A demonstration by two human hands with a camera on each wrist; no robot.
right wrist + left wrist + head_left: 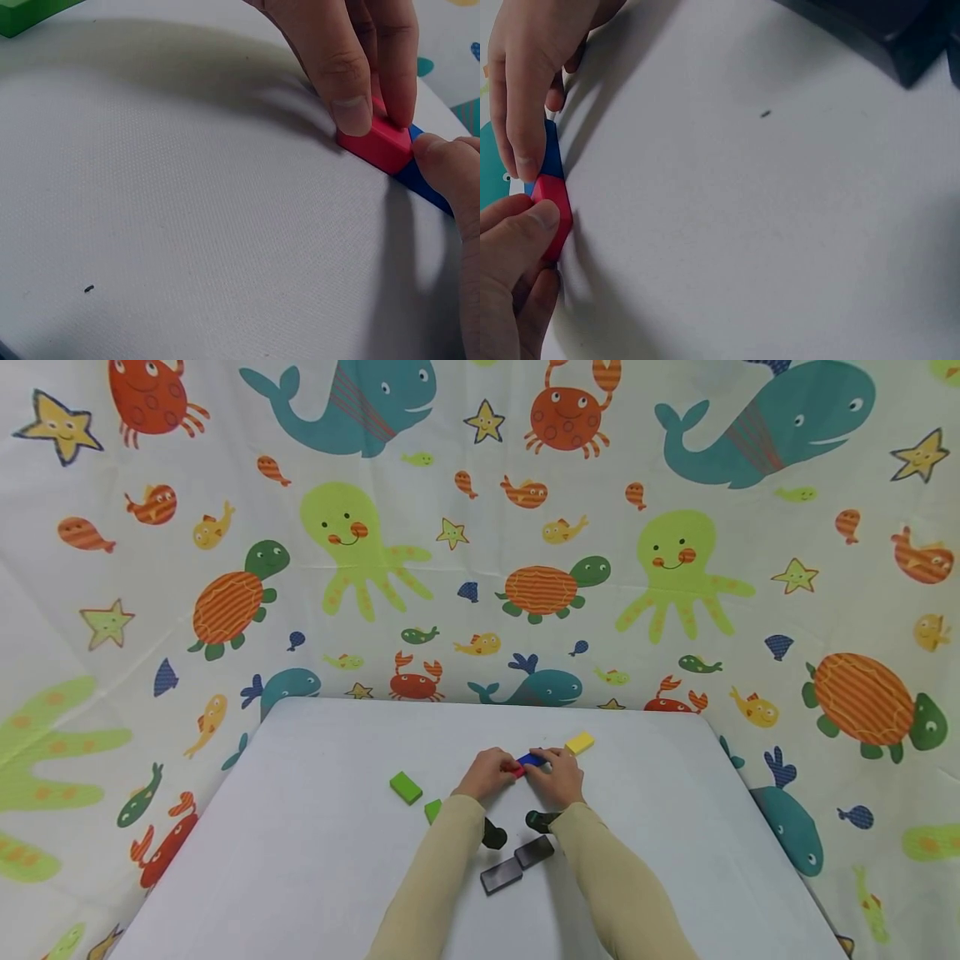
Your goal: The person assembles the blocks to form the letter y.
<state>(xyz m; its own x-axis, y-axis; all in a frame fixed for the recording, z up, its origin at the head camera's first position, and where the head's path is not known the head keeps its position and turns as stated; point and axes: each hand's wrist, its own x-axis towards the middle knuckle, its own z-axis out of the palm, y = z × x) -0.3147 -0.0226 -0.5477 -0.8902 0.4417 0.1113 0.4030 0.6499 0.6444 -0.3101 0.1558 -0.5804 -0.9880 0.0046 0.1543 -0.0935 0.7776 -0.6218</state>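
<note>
Near the far side of the white table, both hands work close together on two small blocks. My left hand [491,772] pinches a red block [386,146] between thumb and fingers, with much of it covered in the head view. The right hand [558,777] grips a blue block [532,759] that sits end to end with the red one. In the left wrist view, the red block's end meets the blue block's end, forming one line. The right thumb lies beside the joint between them in the right wrist view.
A yellow block [581,742] lies just beyond the right hand. To the left are a green block [406,787] and another green block [432,811], partly behind the left sleeve. Two dark blocks [501,876] lie corner to corner between the forearms. A patterned sea-animal cloth [480,543] hangs behind.
</note>
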